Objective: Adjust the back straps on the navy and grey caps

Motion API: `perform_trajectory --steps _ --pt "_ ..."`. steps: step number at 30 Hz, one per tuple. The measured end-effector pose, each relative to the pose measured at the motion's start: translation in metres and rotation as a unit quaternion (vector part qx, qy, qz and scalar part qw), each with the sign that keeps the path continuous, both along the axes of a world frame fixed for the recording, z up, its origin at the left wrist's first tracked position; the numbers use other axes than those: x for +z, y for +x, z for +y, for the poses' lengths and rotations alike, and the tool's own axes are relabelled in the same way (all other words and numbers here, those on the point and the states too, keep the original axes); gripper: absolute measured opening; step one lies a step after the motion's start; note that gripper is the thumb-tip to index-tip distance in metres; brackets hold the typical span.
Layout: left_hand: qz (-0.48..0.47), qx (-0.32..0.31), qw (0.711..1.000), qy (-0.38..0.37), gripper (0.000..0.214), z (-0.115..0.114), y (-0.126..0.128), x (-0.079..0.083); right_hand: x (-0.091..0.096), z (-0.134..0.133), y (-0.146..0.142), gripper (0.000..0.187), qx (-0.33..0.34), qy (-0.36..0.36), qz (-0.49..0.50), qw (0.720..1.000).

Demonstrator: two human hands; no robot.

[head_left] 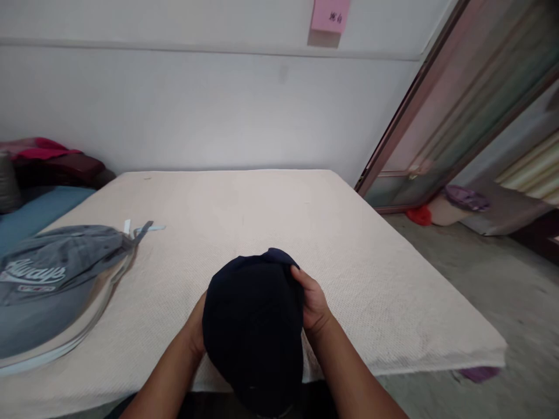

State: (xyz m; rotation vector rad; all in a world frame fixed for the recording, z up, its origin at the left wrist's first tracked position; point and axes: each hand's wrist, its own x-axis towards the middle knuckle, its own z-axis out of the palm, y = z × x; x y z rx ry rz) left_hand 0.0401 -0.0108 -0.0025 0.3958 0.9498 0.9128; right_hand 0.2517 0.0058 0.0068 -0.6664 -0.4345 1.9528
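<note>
A dark navy cap (257,320) is held between my two hands at the near edge of the table, its rounded crown facing up. My right hand (312,298) grips the cap's right side, thumb on top near the far edge and the other fingers behind the fabric. On the left side, my left hand (200,323) is wrapped round the cap, most of its fingers hidden behind it. To the left lies a grey-blue cap (65,267) with white lettering, resting on a pale-rimmed round thing (94,323) whose kind I cannot make out.
A cream textured cloth (375,279) covers the table. Behind it stands a white wall (209,110) with a pink note (331,16). Blue fabric (56,203) and a red cloth (48,148) are at the left. A framed glass door (419,139) and a lined bin (449,206) are at the right.
</note>
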Motion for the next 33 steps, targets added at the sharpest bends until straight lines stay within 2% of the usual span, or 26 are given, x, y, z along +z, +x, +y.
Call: perform_trajectory --steps 4,6,9,10,13,15,18,22,25,28,31,33 --pt "-0.112 -0.003 0.993 -0.038 0.035 -0.005 0.003 0.005 0.002 0.01 0.009 0.032 -0.04 -0.035 0.015 0.998" --pt "-0.107 -0.015 0.993 -0.038 0.03 -0.007 0.004 0.003 0.003 0.013 0.011 0.038 -0.043 -0.054 0.021 0.997" --pt "-0.043 0.016 0.997 -0.062 0.024 -0.008 0.007 -0.002 0.003 0.014 0.01 0.043 -0.012 -0.081 0.017 0.996" --pt "-0.021 0.035 0.997 -0.071 0.024 -0.008 0.009 -0.002 0.003 0.013 0.009 0.039 -0.022 -0.08 0.01 0.997" --pt "0.015 0.077 0.994 -0.082 0.02 -0.007 0.015 0.004 0.0 0.014 0.009 0.016 -0.116 -0.048 -0.021 0.992" --pt "0.015 0.09 0.993 -0.079 0.021 -0.006 0.019 0.009 -0.002 0.016 0.01 0.011 -0.141 -0.042 -0.024 0.989" --pt "0.004 0.108 0.991 -0.079 0.024 -0.003 0.019 0.009 -0.004 0.018 0.011 0.012 -0.106 -0.059 -0.01 0.993" --pt "-0.02 0.167 0.982 -0.087 0.03 0.01 0.006 -0.001 -0.01 0.016 0.01 0.024 -0.063 -0.032 -0.017 0.997" --pt "-0.093 0.222 0.971 -0.005 0.034 0.024 -0.013 -0.008 -0.015 0.008 0.009 0.036 0.0 -0.001 -0.059 0.998" --pt "-0.169 0.217 0.958 0.086 0.038 0.033 -0.029 -0.015 -0.017 -0.002 0.01 0.04 0.096 0.047 -0.098 0.989" --pt "-0.185 0.221 0.952 0.104 0.039 0.036 -0.034 -0.019 -0.016 -0.009 0.011 0.033 0.186 0.088 -0.11 0.972" --pt "-0.164 0.25 0.951 0.082 0.039 0.036 -0.029 -0.019 -0.015 -0.01 0.012 0.031 0.186 0.081 -0.092 0.975"
